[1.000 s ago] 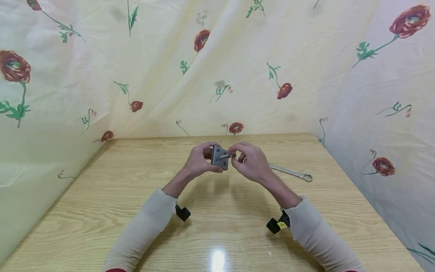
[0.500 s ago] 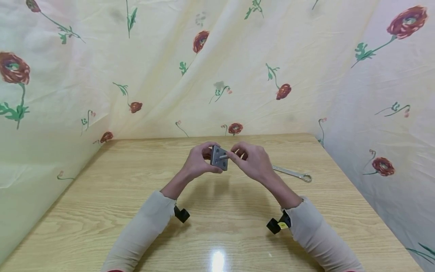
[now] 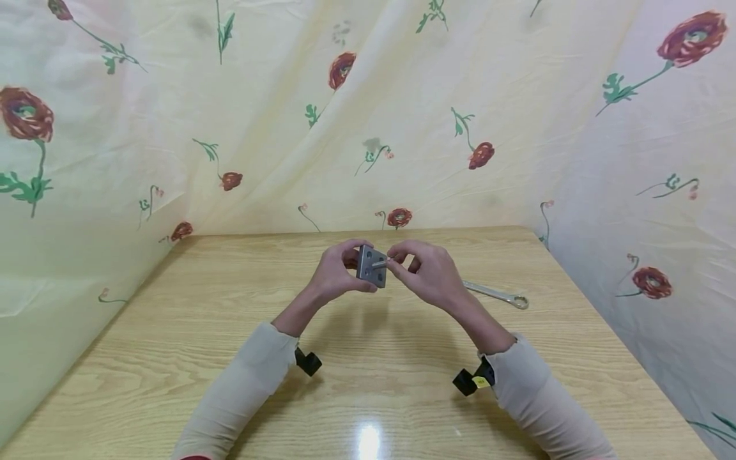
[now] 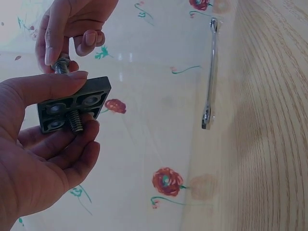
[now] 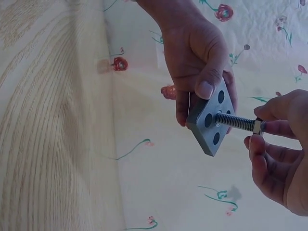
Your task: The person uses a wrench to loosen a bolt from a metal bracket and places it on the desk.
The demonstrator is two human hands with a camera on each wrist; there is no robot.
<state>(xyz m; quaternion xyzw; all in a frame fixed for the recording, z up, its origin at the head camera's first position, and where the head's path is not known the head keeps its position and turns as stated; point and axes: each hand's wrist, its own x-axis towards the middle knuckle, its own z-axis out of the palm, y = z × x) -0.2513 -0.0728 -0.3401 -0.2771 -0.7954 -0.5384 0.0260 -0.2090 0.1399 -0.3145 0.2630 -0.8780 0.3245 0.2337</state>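
In the head view, my left hand point(image 3: 336, 271) grips a square grey metal plate point(image 3: 376, 277) by its edges, above the table. Several round holes pierce the plate's flat face, best seen in the right wrist view. A threaded hex bolt point(image 5: 237, 122) runs through the plate's middle. Its threaded end point(image 4: 75, 122) pokes out on the ribbed side, near the curled left fingers. With thumb and fingers, my right hand point(image 3: 428, 271) pinches the bolt's hex head point(image 5: 258, 127), which stands well away from the plate.
A silver combination wrench point(image 3: 496, 294) lies on the wooden table point(image 3: 190, 332), to the right of and behind my right hand. Flowered cloth point(image 3: 276, 115) hangs behind the table and along both sides. Dark wrist cameras point(image 3: 466, 382) hang below the sleeves.
My right thumb and fingers have shifted around the bolt head, extending half a second ago and drawn back slightly now. The plate and left hand stay nearly still.
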